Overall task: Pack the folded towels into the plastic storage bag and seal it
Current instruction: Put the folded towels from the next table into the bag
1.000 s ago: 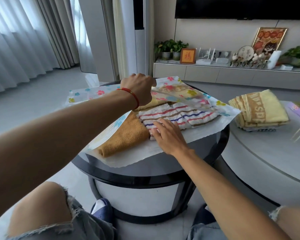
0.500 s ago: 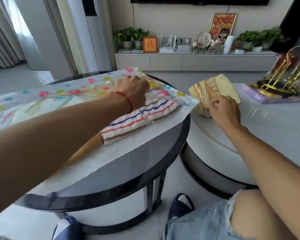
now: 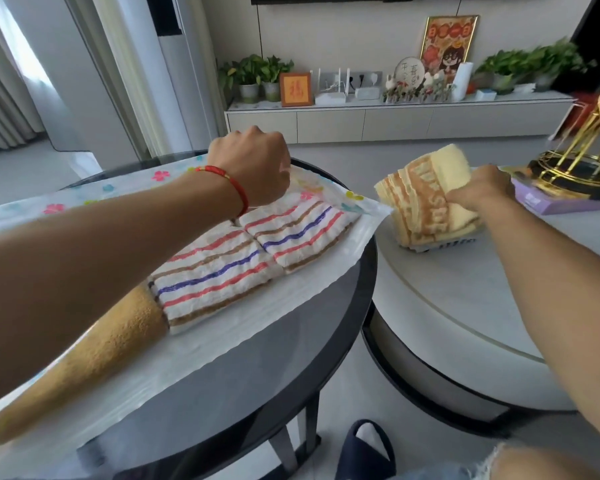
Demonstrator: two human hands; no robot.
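The plastic storage bag (image 3: 329, 271) lies flat across the dark round table (image 3: 291, 358), its long axis running from near-left to far-right, with the striped towel (image 3: 250, 258) and the tan towel (image 3: 94, 351) lying end to end along it. The left hand (image 3: 253, 168) is fisted at the bag's far edge, apparently pinching the upper film, though the fingertips are hidden. The right hand (image 3: 482, 190) grips the yellow folded towel (image 3: 426, 199) on the white table (image 3: 482, 289).
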